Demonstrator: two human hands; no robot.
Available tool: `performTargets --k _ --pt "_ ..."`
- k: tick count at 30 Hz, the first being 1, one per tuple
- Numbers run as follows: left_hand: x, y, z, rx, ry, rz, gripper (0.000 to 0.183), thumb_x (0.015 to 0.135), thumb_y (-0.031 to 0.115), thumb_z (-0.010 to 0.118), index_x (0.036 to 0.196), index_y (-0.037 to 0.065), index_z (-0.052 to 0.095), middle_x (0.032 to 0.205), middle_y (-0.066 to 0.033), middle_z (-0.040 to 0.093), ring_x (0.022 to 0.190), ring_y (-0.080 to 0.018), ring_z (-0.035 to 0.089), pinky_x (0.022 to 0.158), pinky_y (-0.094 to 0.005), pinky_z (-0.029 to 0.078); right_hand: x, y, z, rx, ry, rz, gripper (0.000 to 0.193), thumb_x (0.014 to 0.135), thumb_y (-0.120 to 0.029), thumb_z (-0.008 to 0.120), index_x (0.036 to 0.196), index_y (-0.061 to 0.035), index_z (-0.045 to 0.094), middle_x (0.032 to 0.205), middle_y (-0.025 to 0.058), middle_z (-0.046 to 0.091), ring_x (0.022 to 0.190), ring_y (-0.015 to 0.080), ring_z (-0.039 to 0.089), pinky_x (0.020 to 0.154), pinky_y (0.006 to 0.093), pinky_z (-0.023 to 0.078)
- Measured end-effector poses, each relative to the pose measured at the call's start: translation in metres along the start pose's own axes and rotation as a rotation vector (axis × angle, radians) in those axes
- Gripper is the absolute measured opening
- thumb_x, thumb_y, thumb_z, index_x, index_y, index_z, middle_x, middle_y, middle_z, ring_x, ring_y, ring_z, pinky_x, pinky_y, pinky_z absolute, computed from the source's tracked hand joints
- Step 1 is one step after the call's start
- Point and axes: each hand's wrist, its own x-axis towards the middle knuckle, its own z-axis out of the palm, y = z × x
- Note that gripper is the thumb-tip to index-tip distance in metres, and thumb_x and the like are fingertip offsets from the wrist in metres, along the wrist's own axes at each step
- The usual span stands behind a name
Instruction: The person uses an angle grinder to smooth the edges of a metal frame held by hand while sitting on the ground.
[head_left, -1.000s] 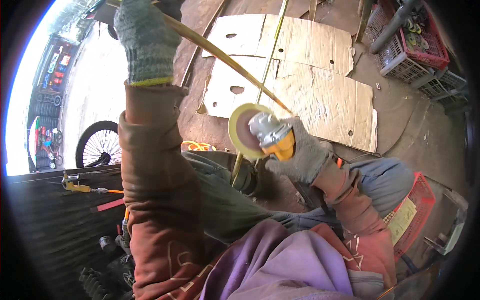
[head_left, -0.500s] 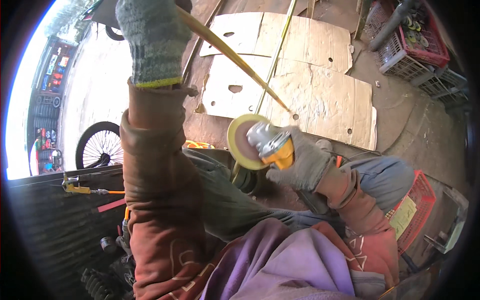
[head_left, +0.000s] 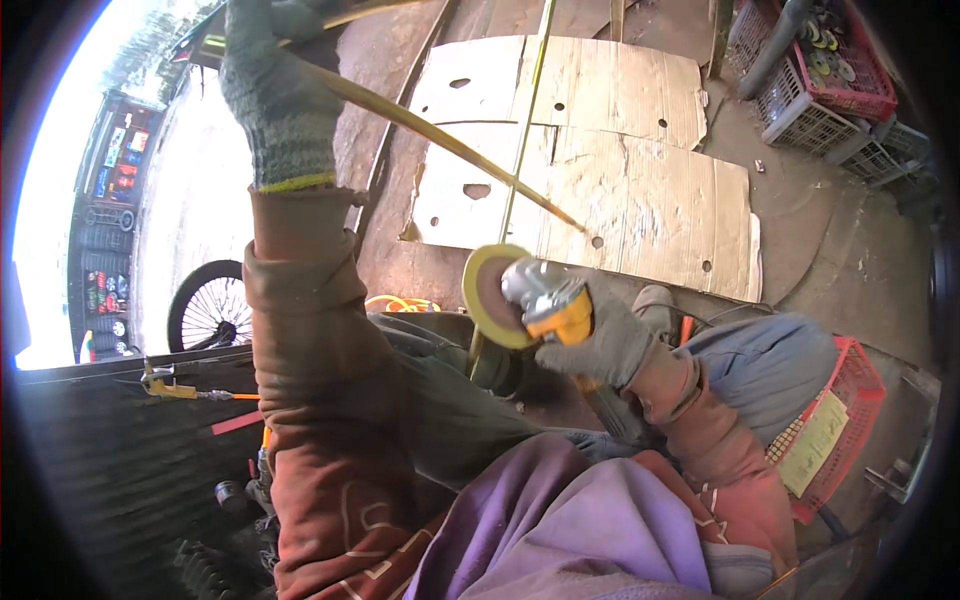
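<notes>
My left hand (head_left: 280,105), in a grey knitted glove, is raised at the upper left and closed round a brownish metal bar (head_left: 440,140). The bar slants down to the right, its free end above the cardboard; a second similar length (head_left: 375,12) shows beside the fingers at the top edge. Whether the two lengths join is hidden by the hand. My gloved right hand (head_left: 612,335) grips an angle grinder (head_left: 560,310) with a yellow body and silver head. Its round yellow-rimmed disc (head_left: 490,295) faces left, apart from the slanting bar.
Flattened cardboard (head_left: 640,190) covers the floor ahead, with a long thin yellowish strip (head_left: 530,110) crossing above it. Crates (head_left: 810,110) stand at the far right, and a red basket (head_left: 850,410) is by my right knee. At left are a bicycle wheel (head_left: 212,310) and an air gun (head_left: 165,385) on a dark surface.
My left hand has tilted left, and the second metal length has come into view at the top. The grinder has shifted slightly right and down in the picture, as the view itself moved a little.
</notes>
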Motion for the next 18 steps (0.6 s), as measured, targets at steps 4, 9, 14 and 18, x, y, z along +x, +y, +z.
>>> performTargets --k 4,9,14,18 --pt "0.001 0.004 -0.021 0.193 0.013 0.133 0.052 0.113 0.036 0.052 0.074 0.002 0.059 0.089 -0.0332 0.075 0.102 -0.06 0.072 0.104 -0.0679 0.059 0.022 -0.001 -0.015 0.199 0.172 0.16 0.075 0.075 -0.018 0.098 0.134 -0.0069 0.051 0.125 0.0102 0.069 0.113 0.0148 0.067 0.099 0.036 0.057" --pt "0.004 -0.001 -0.025 0.164 0.028 0.11 0.056 0.112 0.037 0.054 0.069 0.002 0.06 0.091 -0.0326 0.076 0.105 -0.0588 0.072 0.105 -0.0704 0.057 0.006 0.012 -0.004 0.176 -0.049 0.077 0.073 0.073 -0.016 0.099 0.128 -0.0077 0.052 0.126 0.0096 0.069 0.114 0.016 0.066 0.1 0.0362 0.057" --pt "0.003 0.005 -0.021 0.096 -0.009 0.056 0.058 0.112 0.039 0.054 0.067 0.003 0.063 0.092 -0.0317 0.076 0.105 -0.0575 0.072 0.106 -0.0706 0.055 0.031 0.003 -0.011 0.42 0.092 0.088 0.066 0.079 -0.011 0.094 0.128 -0.0076 0.05 0.119 0.0082 0.07 0.113 0.015 0.066 0.094 0.0363 0.059" --pt "-0.001 0.0 -0.014 0.095 -0.075 0.039 0.058 0.111 0.041 0.055 0.069 0.003 0.065 0.094 -0.0312 0.077 0.108 -0.0566 0.072 0.109 -0.0709 0.052 0.021 -0.018 0.001 0.216 0.01 0.011 0.076 0.077 -0.015 0.096 0.137 -0.0043 0.05 0.123 0.0087 0.07 0.112 0.017 0.068 0.097 0.0356 0.058"
